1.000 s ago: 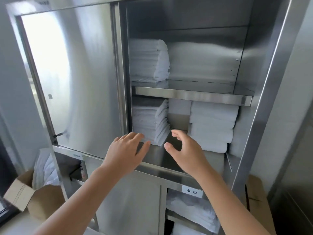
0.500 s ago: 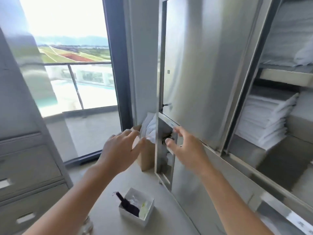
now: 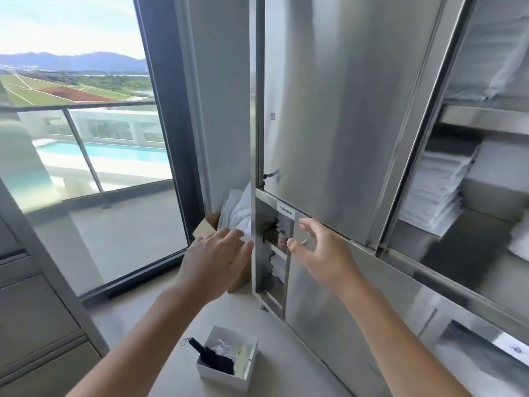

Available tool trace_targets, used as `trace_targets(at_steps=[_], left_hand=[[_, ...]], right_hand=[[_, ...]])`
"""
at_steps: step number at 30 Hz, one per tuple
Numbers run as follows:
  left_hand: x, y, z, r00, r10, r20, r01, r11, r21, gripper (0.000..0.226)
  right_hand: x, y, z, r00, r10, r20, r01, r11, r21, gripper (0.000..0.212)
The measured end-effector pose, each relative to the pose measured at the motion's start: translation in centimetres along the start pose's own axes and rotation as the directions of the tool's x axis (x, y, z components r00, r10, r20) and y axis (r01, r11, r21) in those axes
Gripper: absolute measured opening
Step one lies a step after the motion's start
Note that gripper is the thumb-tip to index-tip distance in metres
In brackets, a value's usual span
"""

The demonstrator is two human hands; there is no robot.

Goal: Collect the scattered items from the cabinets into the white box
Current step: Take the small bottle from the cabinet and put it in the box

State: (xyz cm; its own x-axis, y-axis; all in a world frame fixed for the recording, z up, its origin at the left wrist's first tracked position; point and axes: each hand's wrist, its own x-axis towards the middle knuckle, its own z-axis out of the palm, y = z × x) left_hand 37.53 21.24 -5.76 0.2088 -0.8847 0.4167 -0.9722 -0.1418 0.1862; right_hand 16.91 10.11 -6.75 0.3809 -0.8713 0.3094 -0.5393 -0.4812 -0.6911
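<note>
white box (image 3: 226,373) on floor holding dark item (image 3: 213,358), empty hands (image 3: 217,260) apart

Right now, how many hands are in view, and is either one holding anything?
2. The left hand is spread beside the steel cabinet's edge; the right hand is open before the lower compartment. Both empty.

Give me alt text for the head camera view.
Two bare, empty hands, left hand and right hand, reach toward a narrow open stainless-steel cabinet compartment. A small white box holding dark items sits on the floor below.
</note>
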Motion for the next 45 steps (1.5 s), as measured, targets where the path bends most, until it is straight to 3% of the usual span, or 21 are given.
trace_targets(at_steps=[4,9,21,29,38,45], left_hand=[[0.2,0.3,2.1,0.996,0.050,0.075,-0.047,0.998,-0.043,0.043],[-0.1,0.9,3.1,0.996,0.067,0.059,-0.064,0.996,-0.054,0.053],[-0.6,2.3,2.8,0.998,0.057,-0.040,-0.055,0.996,0.064,0.049],[-1.6,-1.3,5.0,0.997,-0.028,0.069,0.015,0.984,0.176,0.054],[6.5,-10.2,7.7,0.998,-0.055,0.034,0.048,0.984,0.173,0.055],[14.7,-10.9,14.2,0.991,0.056,0.124,-0.063,0.996,0.057,0.051]], right_hand=[[-1.3,1.6,0.3,0.998,0.065,-0.014,-0.066,0.997,-0.050,0.052],[-1.2,2.1,-0.1,0.997,0.080,-0.005,-0.080,0.994,-0.077,0.052],[-0.5,3.1,-0.6,0.996,-0.067,0.055,0.073,0.992,-0.104,0.053],[0.3,3.5,4.4,0.973,-0.146,0.180,0.176,0.970,-0.166,0.055],[9.3,2.3,11.2,0.970,-0.121,0.211,0.168,0.960,-0.222,0.056],[15.5,6.6,12.9,0.983,0.029,0.182,0.028,0.953,-0.301,0.057]])
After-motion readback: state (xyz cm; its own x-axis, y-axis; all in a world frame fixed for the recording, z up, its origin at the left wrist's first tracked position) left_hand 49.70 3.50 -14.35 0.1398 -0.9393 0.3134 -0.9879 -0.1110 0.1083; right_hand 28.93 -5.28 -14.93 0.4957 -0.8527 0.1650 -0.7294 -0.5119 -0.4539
